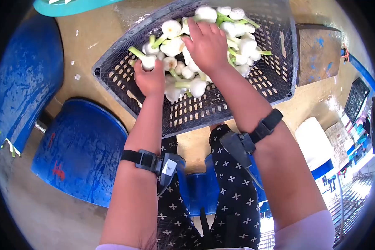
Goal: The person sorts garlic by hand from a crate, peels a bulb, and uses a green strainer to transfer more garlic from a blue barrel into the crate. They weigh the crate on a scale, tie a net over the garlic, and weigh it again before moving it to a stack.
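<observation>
A black plastic crate [196, 109] holds a heap of white bulbs [198, 87] with short green stems. At the heap's left side, my left hand [150, 79] is closed around one bulb [148, 62], whose green stem points up and left. My right hand [206, 46] lies over the top middle of the heap, palm down, fingers pointing up and slightly spread. It touches the bulbs there, and what lies beneath the palm is hidden. More bulbs [246, 46] sit right of my right hand.
Blue barrels [81, 152] stand at the left, one of them [27, 79] further up. A turquoise basin [75, 9] shows at the top left. Right of the crate is a wooden box [317, 56], with a white object [313, 141] below it. My legs are under the crate's near edge.
</observation>
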`<state>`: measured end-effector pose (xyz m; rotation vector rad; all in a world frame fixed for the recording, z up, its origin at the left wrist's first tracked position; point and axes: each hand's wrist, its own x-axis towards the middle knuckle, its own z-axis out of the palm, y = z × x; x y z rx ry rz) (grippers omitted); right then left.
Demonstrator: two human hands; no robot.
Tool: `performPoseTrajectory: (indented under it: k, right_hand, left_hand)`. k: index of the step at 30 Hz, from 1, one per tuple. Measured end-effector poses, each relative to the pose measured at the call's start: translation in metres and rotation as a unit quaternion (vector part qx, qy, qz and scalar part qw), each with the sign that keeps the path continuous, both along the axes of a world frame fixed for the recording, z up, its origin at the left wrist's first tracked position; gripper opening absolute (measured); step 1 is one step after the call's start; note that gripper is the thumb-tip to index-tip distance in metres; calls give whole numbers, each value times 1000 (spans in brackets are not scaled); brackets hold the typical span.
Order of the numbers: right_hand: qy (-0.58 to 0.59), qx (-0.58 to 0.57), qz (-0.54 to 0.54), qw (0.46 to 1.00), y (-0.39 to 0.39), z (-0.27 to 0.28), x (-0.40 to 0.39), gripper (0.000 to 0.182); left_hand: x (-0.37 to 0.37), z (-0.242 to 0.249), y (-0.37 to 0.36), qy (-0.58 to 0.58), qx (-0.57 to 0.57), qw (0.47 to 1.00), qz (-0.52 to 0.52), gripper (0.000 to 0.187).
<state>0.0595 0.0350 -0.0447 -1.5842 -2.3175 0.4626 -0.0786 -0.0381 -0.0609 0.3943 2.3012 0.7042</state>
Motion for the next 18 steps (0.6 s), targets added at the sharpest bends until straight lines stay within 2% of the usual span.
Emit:
performPoseTrajectory:
  k: [2, 3, 5, 7, 9, 11, 12, 13, 15, 16, 17, 18]
  right_hand:
    - [23, 14, 30, 999, 9, -5, -14, 32]
    - [25, 7, 32, 999, 8, -10, -17, 32]
    - [-61, 13, 122, 991, 8, -23, -20, 28]
    - [-65, 12, 128, 990, 16, -18, -22, 21]
    - [-142, -180, 167, 959, 33, 10, -23, 33]
    - [-127, -146, 157, 969, 30, -2, -22, 32]
    - [-109, -113, 144, 977, 28, -4, -22, 30]
    - [-111, -115, 146, 976, 21, -2, -18, 30]
    - [93, -4, 24, 995, 3, 13, 0, 12]
    - [120, -12, 7, 993, -7, 33, 15, 10]
    - [146, -19, -10, 989, -19, 61, 33, 9]
    - [84, -80, -72, 991, -31, 97, 52, 8]
  left_hand:
    - [-8, 1, -6, 133, -99, 977, -136, 61]
    - [-11, 2, -12, 194, -151, 947, -205, 61]
    - [-13, -2, -3, 193, -108, 939, -264, 48]
    - [-13, -6, 6, 238, -91, 918, -305, 49]
    - [-14, -10, 0, 218, -114, 918, -310, 55]
    - [-17, -20, -10, 189, -41, 947, -256, 60]
    - [-17, -14, -11, 107, -25, 974, -198, 65]
    - [-14, -9, -16, 104, -26, 975, -197, 65]
    - [1, 3, -23, 209, 62, 972, -89, 61]
    - [11, 20, -24, 178, 49, 981, -63, 57]
    - [18, 26, -33, 161, 84, 970, -159, 55]
    - [26, 31, -41, 142, 119, 949, -254, 52]
